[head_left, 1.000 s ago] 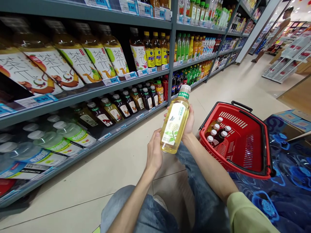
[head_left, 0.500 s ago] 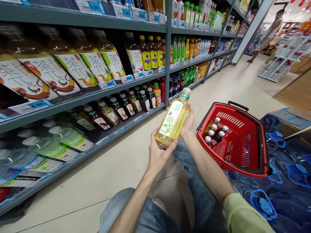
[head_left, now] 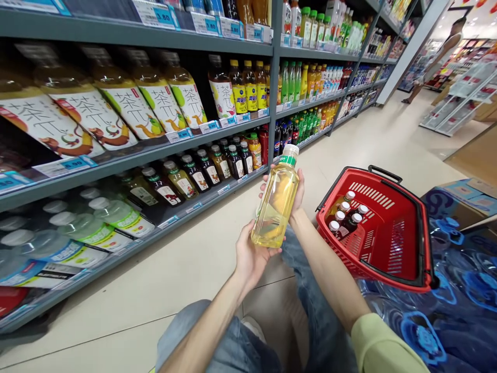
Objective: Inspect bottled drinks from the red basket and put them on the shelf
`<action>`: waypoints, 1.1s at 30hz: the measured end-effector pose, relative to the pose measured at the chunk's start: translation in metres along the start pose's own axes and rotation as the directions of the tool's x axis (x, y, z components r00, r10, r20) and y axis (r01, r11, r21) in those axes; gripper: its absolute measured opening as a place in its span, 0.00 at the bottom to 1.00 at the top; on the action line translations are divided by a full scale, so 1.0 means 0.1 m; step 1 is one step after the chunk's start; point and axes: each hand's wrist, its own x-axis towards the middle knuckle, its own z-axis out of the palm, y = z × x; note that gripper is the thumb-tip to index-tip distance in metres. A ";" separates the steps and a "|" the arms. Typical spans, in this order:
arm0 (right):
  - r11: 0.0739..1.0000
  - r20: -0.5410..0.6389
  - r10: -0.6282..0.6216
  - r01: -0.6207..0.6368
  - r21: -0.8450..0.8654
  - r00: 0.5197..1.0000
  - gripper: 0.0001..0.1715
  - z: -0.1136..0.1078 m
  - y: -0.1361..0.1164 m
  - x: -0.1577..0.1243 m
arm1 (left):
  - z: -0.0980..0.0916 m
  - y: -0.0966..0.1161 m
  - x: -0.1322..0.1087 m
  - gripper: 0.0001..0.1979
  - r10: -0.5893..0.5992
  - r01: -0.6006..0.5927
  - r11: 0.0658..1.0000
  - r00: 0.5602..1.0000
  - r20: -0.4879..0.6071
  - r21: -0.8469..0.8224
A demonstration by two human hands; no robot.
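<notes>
Between my hands is a clear bottle of yellow tea drink (head_left: 275, 202), tilted, with a white cap and green neck band. A side without a label faces me. My left hand (head_left: 250, 259) supports its base, thumb at the lower left edge and fingers underneath. My right hand (head_left: 298, 194) wraps around the back and right side below the neck, fingertips showing on the left. Right of the hands stands a red shopping basket (head_left: 382, 228); several small white-capped bottles (head_left: 344, 215) stand in its left part.
Grey shelves (head_left: 163, 140) of drinks run along the left, with large tea bottles (head_left: 116, 103) and water bottles (head_left: 77, 228). Big blue water jugs (head_left: 423, 336) stand at lower right beside a cardboard box (head_left: 462, 199). A person (head_left: 442, 57) is beyond, near a white rack (head_left: 464, 98).
The bottle has been turned about its length, so its printed label has gone from the front to a plain side. My left fingers have shifted under the base.
</notes>
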 end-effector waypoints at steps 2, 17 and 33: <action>0.998 -0.007 0.033 -0.033 -0.048 0.999 0.37 0.03 0.03 -0.02 | -0.01 -0.01 0.04 0.21 -0.069 0.066 0.997 0.995 -0.069 -0.048; 0.961 -0.095 0.211 -0.225 -0.161 0.973 0.38 0.12 0.31 0.14 | -0.18 -0.04 0.13 0.24 -0.152 0.092 0.941 0.975 -0.164 -0.325; 0.980 -0.069 0.076 -0.087 -0.177 0.995 0.33 0.24 0.18 -0.05 | -0.10 -0.02 0.08 0.20 -0.151 0.111 0.968 0.974 -0.170 -0.226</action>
